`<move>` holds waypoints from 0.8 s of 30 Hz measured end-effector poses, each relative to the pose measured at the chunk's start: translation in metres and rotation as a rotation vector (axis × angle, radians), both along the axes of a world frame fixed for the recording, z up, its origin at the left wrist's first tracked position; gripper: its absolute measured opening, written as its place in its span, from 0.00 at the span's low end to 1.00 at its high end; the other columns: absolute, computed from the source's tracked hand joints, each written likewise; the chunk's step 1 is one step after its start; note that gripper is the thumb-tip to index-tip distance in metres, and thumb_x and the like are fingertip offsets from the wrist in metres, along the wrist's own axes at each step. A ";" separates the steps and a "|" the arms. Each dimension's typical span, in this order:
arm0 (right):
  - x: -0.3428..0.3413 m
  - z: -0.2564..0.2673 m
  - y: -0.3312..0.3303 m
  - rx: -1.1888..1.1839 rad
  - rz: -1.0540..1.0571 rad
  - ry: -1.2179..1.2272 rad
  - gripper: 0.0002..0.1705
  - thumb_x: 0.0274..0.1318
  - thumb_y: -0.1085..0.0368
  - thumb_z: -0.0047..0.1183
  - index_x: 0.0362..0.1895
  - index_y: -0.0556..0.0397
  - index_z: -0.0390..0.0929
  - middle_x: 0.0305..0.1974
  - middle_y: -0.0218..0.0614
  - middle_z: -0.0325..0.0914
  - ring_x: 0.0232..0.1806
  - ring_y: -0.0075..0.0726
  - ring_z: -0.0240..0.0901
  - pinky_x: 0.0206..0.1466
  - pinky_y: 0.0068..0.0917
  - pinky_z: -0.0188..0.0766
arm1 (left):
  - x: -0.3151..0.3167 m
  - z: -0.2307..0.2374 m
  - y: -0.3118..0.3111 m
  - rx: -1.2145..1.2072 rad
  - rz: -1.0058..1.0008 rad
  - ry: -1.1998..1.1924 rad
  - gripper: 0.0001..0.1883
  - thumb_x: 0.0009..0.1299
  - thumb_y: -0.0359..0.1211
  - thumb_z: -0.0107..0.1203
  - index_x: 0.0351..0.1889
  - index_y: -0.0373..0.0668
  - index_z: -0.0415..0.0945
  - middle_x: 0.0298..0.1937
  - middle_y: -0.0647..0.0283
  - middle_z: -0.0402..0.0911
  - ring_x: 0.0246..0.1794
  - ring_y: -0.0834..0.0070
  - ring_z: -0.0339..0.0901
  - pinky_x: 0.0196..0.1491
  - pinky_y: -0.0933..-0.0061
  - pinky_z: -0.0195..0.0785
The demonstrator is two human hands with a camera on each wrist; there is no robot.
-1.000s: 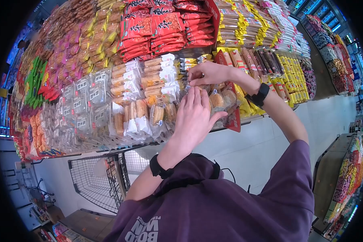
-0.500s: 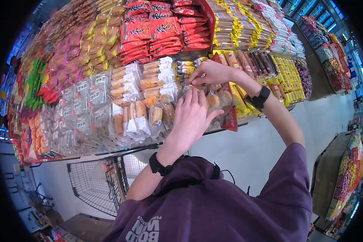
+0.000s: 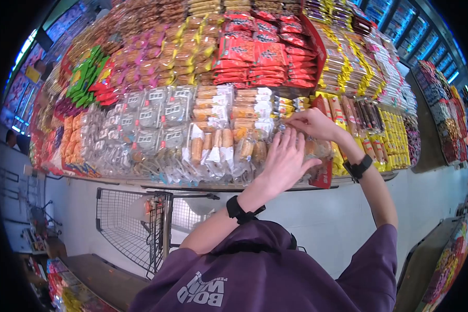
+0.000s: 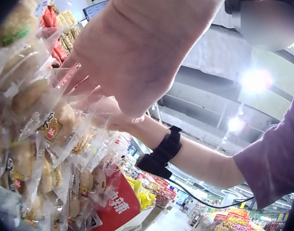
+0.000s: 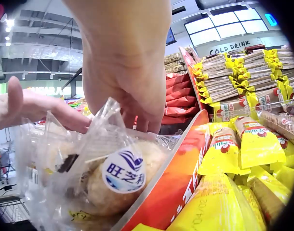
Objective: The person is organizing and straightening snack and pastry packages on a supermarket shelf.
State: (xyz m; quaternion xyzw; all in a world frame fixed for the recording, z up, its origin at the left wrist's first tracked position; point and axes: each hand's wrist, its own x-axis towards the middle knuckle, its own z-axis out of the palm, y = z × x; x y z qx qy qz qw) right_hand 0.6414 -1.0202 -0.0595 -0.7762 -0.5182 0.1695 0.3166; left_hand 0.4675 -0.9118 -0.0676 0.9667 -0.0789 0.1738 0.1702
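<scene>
My left hand (image 3: 285,162) lies over the clear-wrapped pastries, fingers extended and thumb spread to the side. Just beyond its fingertips, my right hand (image 3: 320,126) bends down, its thumb and forefinger pinching at a clear wrapper. In the left wrist view the left hand (image 4: 127,53) partly covers the right hand (image 4: 108,110), beside bagged round pastries (image 4: 58,120). The right wrist view has the right hand (image 5: 123,72) behind a clear packet (image 5: 123,171) with a blue-and-white label; its fingertips are partly hidden. The left hand (image 5: 50,109) shows at the left there.
A red divider (image 5: 171,180) stands between the pastries and yellow packets (image 5: 209,207). Red bags (image 3: 249,57) lie farther back, and white-wrapped rolls (image 3: 213,106) are left of the hands. A wire shopping cart (image 3: 132,223) stands below the display edge.
The head view has shifted, so the display and both hands appear farther right and lower. Both hands stay over the same group of pastries, in nearly the same pose.
</scene>
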 end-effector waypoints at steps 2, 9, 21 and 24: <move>-0.006 0.008 -0.001 -0.040 -0.055 -0.002 0.14 0.63 0.65 0.53 0.50 0.57 0.81 0.38 0.46 0.85 0.38 0.39 0.83 0.46 0.31 0.76 | -0.009 0.012 -0.003 -0.016 -0.001 -0.093 0.41 0.73 0.59 0.45 0.60 0.22 0.67 0.63 0.38 0.71 0.68 0.49 0.64 0.72 0.52 0.50; -0.089 0.079 -0.017 0.074 -0.218 -0.165 0.16 0.62 0.70 0.53 0.54 0.57 0.77 0.53 0.48 0.79 0.54 0.55 0.76 0.58 0.40 0.70 | -0.099 0.019 0.024 -0.122 -0.327 -0.348 0.17 0.64 0.35 0.63 0.45 0.32 0.79 0.34 0.61 0.77 0.38 0.68 0.76 0.50 0.65 0.70; -0.261 -0.014 0.119 0.227 0.297 0.286 0.13 0.47 0.80 0.51 0.39 0.55 0.78 0.41 0.38 0.76 0.44 0.45 0.75 0.47 0.37 0.74 | -0.318 -0.100 0.227 -0.126 0.408 -0.049 0.14 0.59 0.21 0.54 0.44 0.38 0.78 0.40 0.56 0.77 0.37 0.58 0.77 0.41 0.62 0.73; -0.304 -0.062 0.187 0.138 0.445 0.307 0.11 0.52 0.77 0.50 0.40 0.53 0.77 0.46 0.37 0.76 0.50 0.45 0.73 0.54 0.39 0.71 | -0.354 -0.123 0.274 -0.162 0.599 -0.038 0.07 0.63 0.23 0.55 0.39 0.38 0.78 0.39 0.54 0.78 0.37 0.57 0.78 0.40 0.60 0.73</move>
